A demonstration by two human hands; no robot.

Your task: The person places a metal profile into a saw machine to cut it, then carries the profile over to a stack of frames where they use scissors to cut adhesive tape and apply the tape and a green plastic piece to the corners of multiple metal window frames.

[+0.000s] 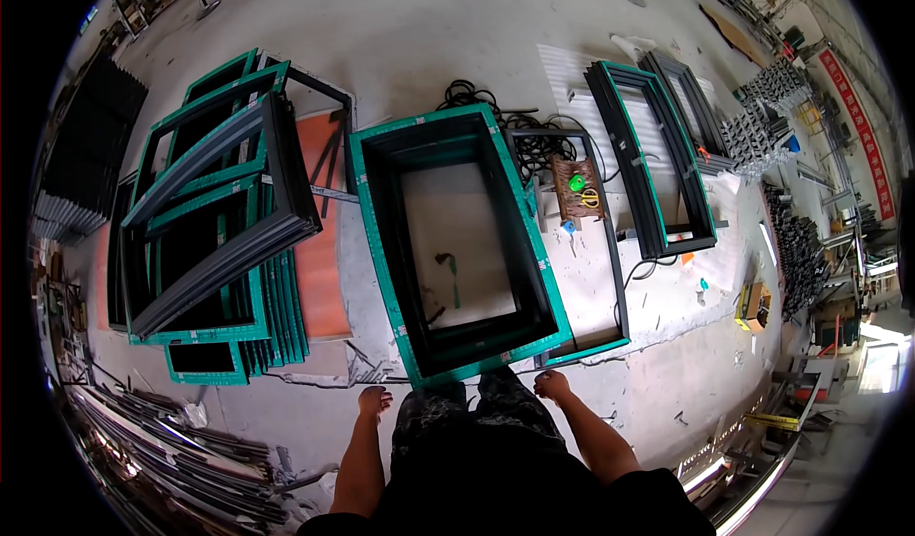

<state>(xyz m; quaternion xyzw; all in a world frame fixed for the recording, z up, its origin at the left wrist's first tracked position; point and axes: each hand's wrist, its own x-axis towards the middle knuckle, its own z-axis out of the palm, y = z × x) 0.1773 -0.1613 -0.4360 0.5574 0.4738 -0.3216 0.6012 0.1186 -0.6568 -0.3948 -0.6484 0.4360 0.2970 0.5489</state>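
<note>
In front of my legs stands a deep stack of rectangular window frames (556, 293), black inside with green film on the top faces. My left hand (375, 401) hangs beside my left thigh, just short of the stack's near left corner. Its fingers are loosely bent, with nothing visible in them. By the near right corner is my right hand (550, 384), its fingers also slightly bent and seemingly holding nothing. Neither hand visibly grips the stack. Through the frame opening, a scrap of green strip (455, 279) shows on the floor.
Left, more green and dark frames (253, 331) are piled over an orange sheet (324, 298). Right of the stack, a brown tray (578, 193) carries yellow-handled scissors (590, 198) near coiled black hose (534, 141). Farther right are upright frames (658, 155) and a carton (756, 307). Long profiles (172, 450) lie lower left.
</note>
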